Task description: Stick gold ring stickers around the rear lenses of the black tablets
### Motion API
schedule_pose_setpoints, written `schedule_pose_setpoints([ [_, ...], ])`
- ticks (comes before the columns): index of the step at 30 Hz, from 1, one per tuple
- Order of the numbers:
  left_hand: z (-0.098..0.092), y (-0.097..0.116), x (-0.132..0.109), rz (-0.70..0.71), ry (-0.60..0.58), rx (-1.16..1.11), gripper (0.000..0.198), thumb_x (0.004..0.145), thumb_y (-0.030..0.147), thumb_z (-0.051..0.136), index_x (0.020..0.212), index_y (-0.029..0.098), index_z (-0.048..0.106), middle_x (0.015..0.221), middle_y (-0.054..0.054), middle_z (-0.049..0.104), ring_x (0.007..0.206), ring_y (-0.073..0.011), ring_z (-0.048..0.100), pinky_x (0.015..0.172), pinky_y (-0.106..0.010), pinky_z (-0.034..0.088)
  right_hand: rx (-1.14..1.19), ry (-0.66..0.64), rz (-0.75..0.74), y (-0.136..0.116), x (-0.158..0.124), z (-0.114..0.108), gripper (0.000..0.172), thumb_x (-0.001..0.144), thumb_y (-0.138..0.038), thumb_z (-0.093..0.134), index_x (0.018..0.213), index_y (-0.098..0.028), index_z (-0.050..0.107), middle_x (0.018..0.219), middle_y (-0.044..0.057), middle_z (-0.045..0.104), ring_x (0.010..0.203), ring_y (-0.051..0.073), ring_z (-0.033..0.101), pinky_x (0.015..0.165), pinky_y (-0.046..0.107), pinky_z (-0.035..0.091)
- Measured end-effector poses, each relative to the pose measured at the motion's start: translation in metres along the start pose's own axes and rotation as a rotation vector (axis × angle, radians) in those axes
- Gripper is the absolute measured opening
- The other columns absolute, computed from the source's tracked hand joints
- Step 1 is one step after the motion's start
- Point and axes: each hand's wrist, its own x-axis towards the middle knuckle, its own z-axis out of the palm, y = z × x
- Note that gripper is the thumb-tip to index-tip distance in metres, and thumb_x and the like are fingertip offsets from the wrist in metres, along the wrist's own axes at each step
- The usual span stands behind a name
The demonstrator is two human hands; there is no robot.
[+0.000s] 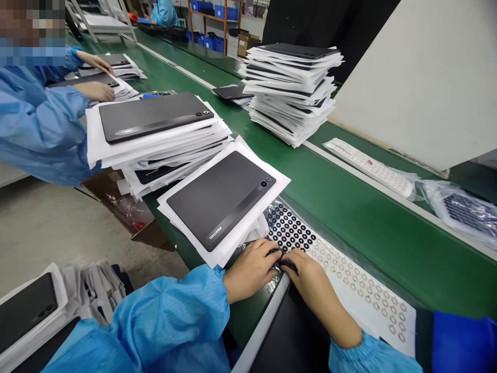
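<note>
My left hand and my right hand are close together at the near edge of a sheet of ring stickers. Both hands have their fingers bent and pinched. Something small and dark shows at the fingertips of each, but what it is I cannot make out. Black ring stickers cover the far part of the sheet; on its white backing only pale ring outlines show. Below my right hand lies a dark flat panel. Just beyond my left hand, a dark grey tablet back cover rests on white paper.
A pile of covers and paper stands behind, and a taller stack rises across the green belt. Bagged sheets lie at right, near a blue bin. At left, a co-worker's hands touch other covers.
</note>
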Motion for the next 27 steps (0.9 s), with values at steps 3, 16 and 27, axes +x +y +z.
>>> schedule_pose_setpoints([
  [3,0.0,0.0,0.0,0.002,-0.003,-0.008,0.036,0.078,0.01,0.068,0.111,0.014,0.055,0.117,-0.008,0.055,0.112,-0.0233,0.049,0.097,-0.039,0.046,0.006,-0.019,-0.004,0.0,-0.003,-0.001,0.019,0.079,-0.004,0.054,0.086,-0.019,0.064,0.085,0.005,0.064,0.078,0.02,0.065,0.069,0.03,0.049],
  [16,0.002,0.0,0.001,0.002,-0.017,-0.029,0.034,0.075,0.006,0.068,0.106,0.015,0.058,0.12,-0.009,0.054,0.115,-0.0256,0.048,0.097,-0.044,0.046,0.023,-0.159,0.045,0.002,0.015,-0.011,0.012,0.076,-0.003,0.063,0.079,-0.015,0.065,0.083,0.005,0.065,0.081,0.018,0.062,0.076,0.03,0.046],
  [27,0.001,0.001,-0.001,0.062,0.048,0.035,0.035,0.086,0.012,0.054,0.12,0.017,0.053,0.122,-0.01,0.053,0.116,-0.0264,0.05,0.096,-0.048,0.048,0.303,0.095,0.233,0.005,-0.042,-0.035,0.011,0.078,-0.014,0.056,0.068,-0.019,0.055,0.072,0.002,0.061,0.068,0.016,0.056,0.065,0.027,0.044],
])
